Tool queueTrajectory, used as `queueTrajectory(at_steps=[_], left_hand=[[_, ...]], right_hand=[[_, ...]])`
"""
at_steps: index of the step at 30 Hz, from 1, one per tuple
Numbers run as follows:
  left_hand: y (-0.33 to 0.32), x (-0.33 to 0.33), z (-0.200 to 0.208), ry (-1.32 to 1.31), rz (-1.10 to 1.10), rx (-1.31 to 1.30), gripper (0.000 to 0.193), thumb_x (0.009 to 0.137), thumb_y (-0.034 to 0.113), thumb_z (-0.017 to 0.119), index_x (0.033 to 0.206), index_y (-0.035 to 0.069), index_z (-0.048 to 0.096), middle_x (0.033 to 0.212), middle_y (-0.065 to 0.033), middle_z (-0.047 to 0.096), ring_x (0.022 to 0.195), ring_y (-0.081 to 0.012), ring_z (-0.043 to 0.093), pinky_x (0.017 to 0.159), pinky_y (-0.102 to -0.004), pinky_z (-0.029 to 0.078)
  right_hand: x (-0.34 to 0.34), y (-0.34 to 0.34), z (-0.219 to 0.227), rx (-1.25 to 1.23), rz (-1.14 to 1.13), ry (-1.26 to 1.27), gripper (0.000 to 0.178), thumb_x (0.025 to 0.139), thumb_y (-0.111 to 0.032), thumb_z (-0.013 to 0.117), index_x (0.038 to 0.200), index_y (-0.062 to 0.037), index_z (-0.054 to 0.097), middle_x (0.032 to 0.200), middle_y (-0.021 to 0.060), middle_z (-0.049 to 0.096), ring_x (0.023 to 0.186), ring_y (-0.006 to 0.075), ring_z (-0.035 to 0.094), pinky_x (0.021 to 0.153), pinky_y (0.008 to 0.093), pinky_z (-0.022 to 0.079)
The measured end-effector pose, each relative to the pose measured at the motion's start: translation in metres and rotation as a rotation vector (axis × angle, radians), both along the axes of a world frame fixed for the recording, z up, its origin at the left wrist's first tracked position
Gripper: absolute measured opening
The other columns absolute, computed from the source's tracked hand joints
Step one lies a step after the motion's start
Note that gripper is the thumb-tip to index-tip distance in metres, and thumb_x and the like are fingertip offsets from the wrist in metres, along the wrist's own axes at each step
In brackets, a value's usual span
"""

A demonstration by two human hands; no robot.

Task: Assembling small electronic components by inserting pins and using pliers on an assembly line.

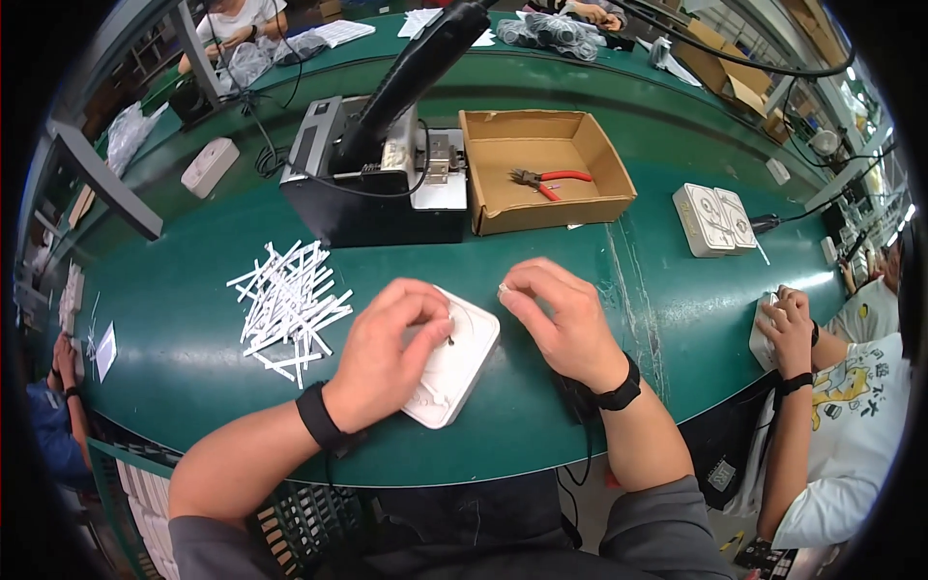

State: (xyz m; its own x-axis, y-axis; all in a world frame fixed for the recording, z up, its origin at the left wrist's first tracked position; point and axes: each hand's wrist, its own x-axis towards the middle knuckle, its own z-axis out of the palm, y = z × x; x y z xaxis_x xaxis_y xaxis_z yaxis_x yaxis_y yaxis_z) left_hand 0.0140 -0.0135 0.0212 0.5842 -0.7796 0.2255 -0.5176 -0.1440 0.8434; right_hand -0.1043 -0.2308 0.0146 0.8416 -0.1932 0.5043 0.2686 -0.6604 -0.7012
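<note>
A white plastic cover lies flat on the green table, steadied under the left hand, whose fingers pinch what looks like a small pin. The right hand, closed, grips a tiny white piece at the cover's corner. Within reach lie white strips; beyond, a black machine and a cardboard box holding red pliers.
</note>
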Motion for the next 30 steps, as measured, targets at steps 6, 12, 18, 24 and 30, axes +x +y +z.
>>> queueTrajectory(at_steps=[6, 12, 18, 24, 30], left_hand=[[0.0, 0.0, -0.006, 0.039, 0.014, -0.008, 0.009, 0.097, 0.005, 0.074, 0.102, -0.002, 0.072, 0.114, -0.0106, 0.068, 0.103, -0.023, 0.069, 0.091, -0.0338, 0.057], [-0.001, 0.001, -0.009, -0.102, 0.004, 0.035, 0.011, 0.094, 0.006, 0.076, 0.104, 0.003, 0.075, 0.114, -0.0095, 0.068, 0.109, -0.0257, 0.066, 0.094, -0.036, 0.054], [-0.002, 0.0, -0.008, -0.188, -0.023, 0.044, 0.013, 0.091, 0.007, 0.078, 0.103, 0.006, 0.077, 0.113, -0.0077, 0.069, 0.114, -0.028, 0.064, 0.099, -0.0388, 0.052], [-0.003, 0.002, -0.005, -0.251, -0.055, 0.049, 0.012, 0.09, 0.009, 0.08, 0.101, 0.007, 0.077, 0.113, -0.0061, 0.07, 0.116, -0.0281, 0.063, 0.102, -0.0397, 0.05], [-0.005, 0.003, -0.004, -0.306, -0.081, 0.038, 0.011, 0.091, 0.011, 0.078, 0.1, 0.006, 0.073, 0.113, -0.0064, 0.07, 0.117, -0.0299, 0.063, 0.106, -0.0415, 0.047]], right_hand=[[-0.002, 0.002, 0.002, -0.021, 0.045, 0.166, 0.011, 0.101, -0.005, 0.067, 0.106, -0.0006, 0.075, 0.093, 0.0105, 0.068, 0.084, 0.0238, 0.068, 0.074, 0.0339, 0.053], [0.0, 0.005, -0.005, -0.031, 0.108, 0.125, 0.01, 0.1, -0.004, 0.068, 0.107, -0.001, 0.075, 0.094, 0.0105, 0.067, 0.085, 0.025, 0.067, 0.074, 0.0344, 0.053], [0.0, 0.007, -0.005, -0.027, 0.137, 0.124, 0.01, 0.098, -0.003, 0.07, 0.107, -0.0015, 0.074, 0.094, 0.0104, 0.066, 0.085, 0.0245, 0.066, 0.074, 0.0346, 0.053], [0.0, 0.007, -0.006, -0.019, 0.159, 0.126, 0.01, 0.097, -0.003, 0.07, 0.107, -0.0017, 0.072, 0.097, 0.0105, 0.066, 0.085, 0.0247, 0.065, 0.074, 0.0347, 0.053], [-0.002, 0.009, -0.003, -0.048, 0.128, 0.146, 0.01, 0.098, -0.003, 0.07, 0.107, -0.001, 0.069, 0.096, 0.0107, 0.064, 0.085, 0.0253, 0.065, 0.072, 0.0351, 0.052]])
